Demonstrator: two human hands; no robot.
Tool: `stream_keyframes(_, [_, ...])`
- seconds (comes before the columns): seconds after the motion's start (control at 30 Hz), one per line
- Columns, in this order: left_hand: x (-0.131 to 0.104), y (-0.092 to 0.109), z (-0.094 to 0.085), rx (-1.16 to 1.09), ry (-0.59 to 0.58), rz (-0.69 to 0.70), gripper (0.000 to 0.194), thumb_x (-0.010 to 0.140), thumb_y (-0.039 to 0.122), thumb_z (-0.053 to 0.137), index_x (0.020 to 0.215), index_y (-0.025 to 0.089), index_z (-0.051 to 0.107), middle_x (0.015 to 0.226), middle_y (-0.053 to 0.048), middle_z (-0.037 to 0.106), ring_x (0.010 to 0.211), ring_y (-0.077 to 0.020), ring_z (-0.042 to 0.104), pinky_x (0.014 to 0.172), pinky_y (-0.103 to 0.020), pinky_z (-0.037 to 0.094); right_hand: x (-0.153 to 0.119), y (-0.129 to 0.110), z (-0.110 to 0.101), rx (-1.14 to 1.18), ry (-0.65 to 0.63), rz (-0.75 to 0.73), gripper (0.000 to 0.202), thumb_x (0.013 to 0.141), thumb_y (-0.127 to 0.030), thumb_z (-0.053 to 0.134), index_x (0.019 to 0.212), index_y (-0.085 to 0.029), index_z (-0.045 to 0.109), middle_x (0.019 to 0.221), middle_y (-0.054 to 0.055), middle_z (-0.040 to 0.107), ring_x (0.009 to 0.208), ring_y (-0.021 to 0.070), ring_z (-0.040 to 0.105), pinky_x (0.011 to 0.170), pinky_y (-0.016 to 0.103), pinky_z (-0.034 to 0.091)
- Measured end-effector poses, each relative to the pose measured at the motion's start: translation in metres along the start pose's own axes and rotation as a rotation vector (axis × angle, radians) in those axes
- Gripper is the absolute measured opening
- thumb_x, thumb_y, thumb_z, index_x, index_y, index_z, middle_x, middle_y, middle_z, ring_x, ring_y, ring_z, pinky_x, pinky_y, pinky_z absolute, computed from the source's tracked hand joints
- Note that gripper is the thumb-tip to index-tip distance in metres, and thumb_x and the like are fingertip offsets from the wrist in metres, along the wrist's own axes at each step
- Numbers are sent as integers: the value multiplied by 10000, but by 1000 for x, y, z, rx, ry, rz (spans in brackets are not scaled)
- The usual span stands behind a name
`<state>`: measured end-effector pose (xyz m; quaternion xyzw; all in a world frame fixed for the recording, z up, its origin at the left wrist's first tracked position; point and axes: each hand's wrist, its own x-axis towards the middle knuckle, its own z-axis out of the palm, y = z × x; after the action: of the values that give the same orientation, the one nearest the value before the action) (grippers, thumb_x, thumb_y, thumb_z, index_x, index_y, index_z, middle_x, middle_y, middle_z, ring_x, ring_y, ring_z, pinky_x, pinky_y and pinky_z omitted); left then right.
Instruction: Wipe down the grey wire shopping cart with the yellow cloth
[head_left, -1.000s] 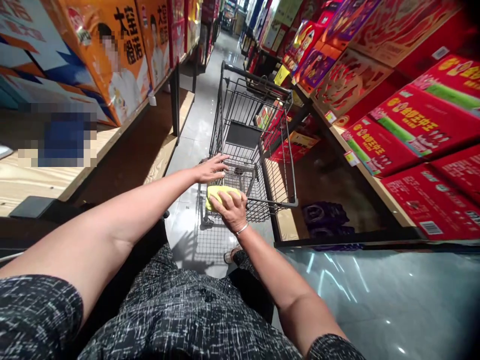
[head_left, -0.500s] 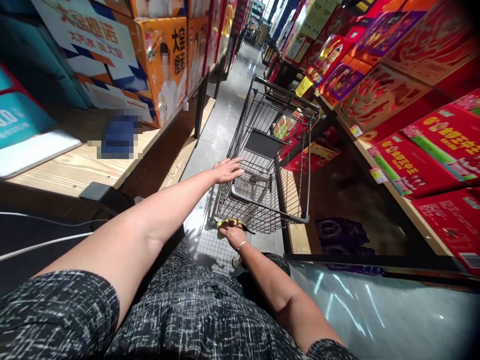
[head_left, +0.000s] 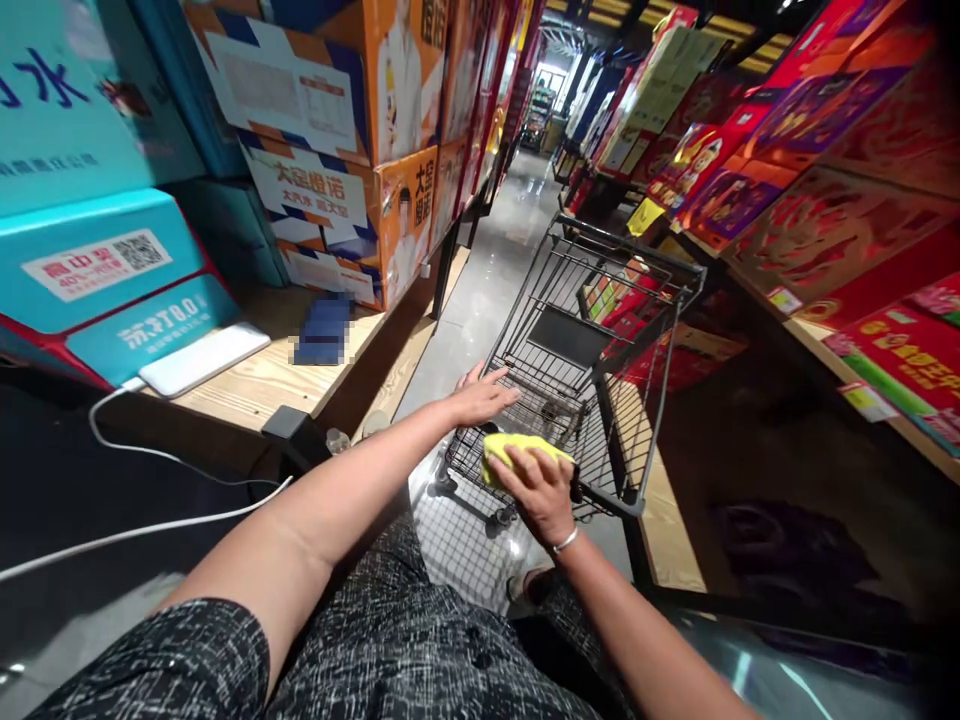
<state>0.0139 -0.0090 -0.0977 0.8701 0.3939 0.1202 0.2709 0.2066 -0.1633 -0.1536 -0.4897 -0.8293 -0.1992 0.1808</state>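
Observation:
A dark wire shopping cart (head_left: 570,340) stands in the aisle in front of me. My right hand (head_left: 536,485), with a bracelet at the wrist, is closed on a yellow cloth (head_left: 517,450) at the cart's near end. The cloth bunches beneath the fingers and over the near rail. Up and to the left of it, my left hand (head_left: 484,395) lies at the cart's left side with fingers spread and nothing held. Whether its underside touches the wire is hard to tell.
On the left, a wooden shelf (head_left: 281,385) bears orange cartons (head_left: 409,215), a blue-green box (head_left: 97,250), a white device (head_left: 206,360) and a blurred blue item. A white cable (head_left: 150,540) hangs nearby. Red gift boxes (head_left: 911,340) line the right shelf, close beside the cart.
My right hand has risen with the yellow cloth from low at the cart's near left corner onto its near end. The view has shifted, showing more of the left shelf.

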Motion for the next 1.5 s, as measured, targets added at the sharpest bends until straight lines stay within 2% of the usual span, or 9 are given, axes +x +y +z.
stream_keyframes(0.2, [-24, 2, 15, 145, 143, 0, 463, 1012, 543, 387, 1156, 283, 742, 1603, -8, 384, 1554, -330, 87, 1231, -652, 61, -66, -43, 91, 147, -585, 60, 502, 925, -136, 510, 1300, -441, 645, 1373, -20, 645, 1215, 244, 589, 1033, 417, 424])
stream_keyframes(0.33, [-18, -1, 23, 178, 173, 24, 451, 978, 565, 471, 1161, 255, 742, 1593, -35, 401, 1547, -346, 115, 1237, -638, 98, -73, -60, 108, 220, -710, 172, 439, 928, -156, 508, 1200, -443, 699, 1382, -47, 637, 1265, 250, 569, 1086, 441, 403])
stream_keyframes(0.47, [-10, -4, 24, 215, 182, 50, 466, 964, 579, 488, 1141, 236, 747, 1574, -66, 427, 1542, -353, 138, 1236, -642, 82, -48, -52, 79, 148, -624, 67, 428, 943, -165, 505, 1262, -399, 667, 1313, 14, 667, 1235, 266, 551, 1043, 455, 400])
stream_keyframes(0.67, [-2, -11, 12, 287, 199, -4, 386, 961, 478, 496, 1124, 241, 753, 1552, -60, 457, 1538, -327, 176, 1251, -607, 78, 12, 1, -18, -34, -34, 71, 454, 954, -195, 547, 1352, -405, 598, 1348, 41, 631, 1199, 272, 473, 966, 449, 338])
stream_keyframes(0.77, [-3, -17, 4, 326, 221, -47, 354, 946, 432, 516, 1134, 236, 744, 1550, -76, 457, 1543, -320, 157, 1249, -612, 49, 26, 19, -44, -51, 124, 163, 458, 929, -135, 546, 1325, -352, 631, 1305, 57, 640, 1165, 258, 475, 961, 427, 342])
stream_keyframes(1.0, [-14, -28, 5, 214, 218, 28, 354, 1013, 387, 420, 1170, 267, 714, 1447, -37, 575, 1499, -270, 287, 1229, -590, 83, 15, 2, -21, 26, -18, 49, 460, 900, -122, 585, 1296, -348, 646, 1316, 42, 615, 1164, 256, 446, 971, 404, 353])
stream_keyframes(1.17, [-8, -31, -9, -241, 40, -50, 638, 1046, 545, 106, 1365, 295, 598, 1406, -22, 614, 1444, -255, 395, 1233, -567, 46, 82, -23, 7, 48, -184, 81, 387, 964, -200, 517, 1306, -345, 626, 1396, 52, 566, 1172, 270, 408, 917, 403, 367])
stream_keyframes(1.33, [-6, -36, -17, -782, -42, -93, 1065, 871, 804, -110, 1435, 167, 531, 1382, -145, 620, 1294, -284, 569, 1113, -430, 408, 137, -34, 15, 127, -321, 90, 347, 971, -225, 493, 1264, -344, 637, 1455, 36, 511, 1166, 273, 402, 867, 374, 392])
stream_keyframes(1.5, [-7, -37, -18, -331, 67, -32, 844, 995, 667, 35, 1308, 186, 654, 1364, -81, 644, 1364, -253, 489, 1202, -427, 280, 95, -16, -11, 129, -337, 12, 396, 970, -188, 487, 1295, -364, 627, 1432, 24, 534, 1096, 248, 431, 830, 363, 393])
